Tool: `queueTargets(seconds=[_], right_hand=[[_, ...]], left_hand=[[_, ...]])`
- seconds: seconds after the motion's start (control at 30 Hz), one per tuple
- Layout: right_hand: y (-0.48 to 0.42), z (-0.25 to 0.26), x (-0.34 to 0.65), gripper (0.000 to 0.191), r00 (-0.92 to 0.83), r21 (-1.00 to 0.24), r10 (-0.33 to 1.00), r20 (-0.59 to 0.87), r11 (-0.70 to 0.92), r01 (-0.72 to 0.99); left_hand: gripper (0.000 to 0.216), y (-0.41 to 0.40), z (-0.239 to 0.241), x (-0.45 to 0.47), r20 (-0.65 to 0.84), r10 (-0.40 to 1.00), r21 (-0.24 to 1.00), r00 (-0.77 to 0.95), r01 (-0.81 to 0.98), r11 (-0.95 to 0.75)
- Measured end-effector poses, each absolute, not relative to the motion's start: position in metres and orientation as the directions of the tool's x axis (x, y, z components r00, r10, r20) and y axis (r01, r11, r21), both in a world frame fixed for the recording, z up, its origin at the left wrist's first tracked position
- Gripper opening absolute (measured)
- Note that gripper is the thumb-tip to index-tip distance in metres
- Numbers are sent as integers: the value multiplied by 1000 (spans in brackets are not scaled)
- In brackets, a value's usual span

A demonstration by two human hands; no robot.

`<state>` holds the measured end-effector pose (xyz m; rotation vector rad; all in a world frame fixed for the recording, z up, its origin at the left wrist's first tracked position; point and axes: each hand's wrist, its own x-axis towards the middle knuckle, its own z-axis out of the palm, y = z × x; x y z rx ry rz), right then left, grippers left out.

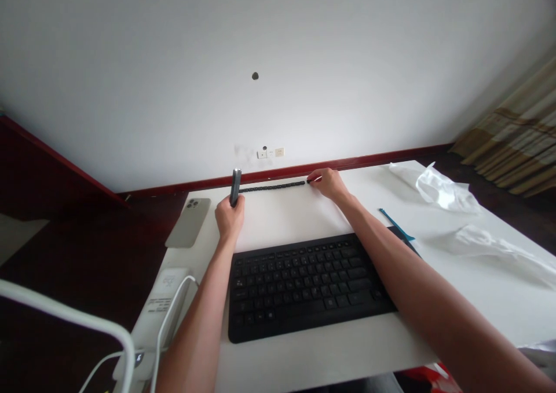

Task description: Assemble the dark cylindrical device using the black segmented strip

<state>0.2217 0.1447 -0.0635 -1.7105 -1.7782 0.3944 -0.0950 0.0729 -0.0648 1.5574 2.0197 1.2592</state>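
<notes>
My left hand (230,216) is closed round a slim dark grey stick (236,183) with a shiny top end, held upright at the back left of the table. I cannot make out its exact kind. A line of small black pieces (278,186), looking like keycaps, runs along the table's back edge between my hands. At the line's right end my right hand (326,182) pinches one small black piece (308,181), slightly apart from the others. The black keyboard (299,283) lies nearer to me, partly covered by my right forearm.
A phone (189,224) lies face down at the left, behind a white power bank (167,300) with cables. On the right are a blue tool (397,225) and crumpled white plastic bags (443,190). A white bar (87,317) crosses the lower left.
</notes>
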Motion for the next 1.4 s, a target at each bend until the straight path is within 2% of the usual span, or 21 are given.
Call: queueTargets(seconds=[1.17, 1.4], right_hand=[[144, -63, 219, 20, 39, -653, 978, 206, 108, 749], [144, -65, 219, 19, 48, -672, 981, 187, 92, 735]], left_hand=[[35, 70, -61, -92, 240, 903, 776, -357, 629, 43], [34, 70, -62, -90, 232, 923, 705, -307, 707, 58]])
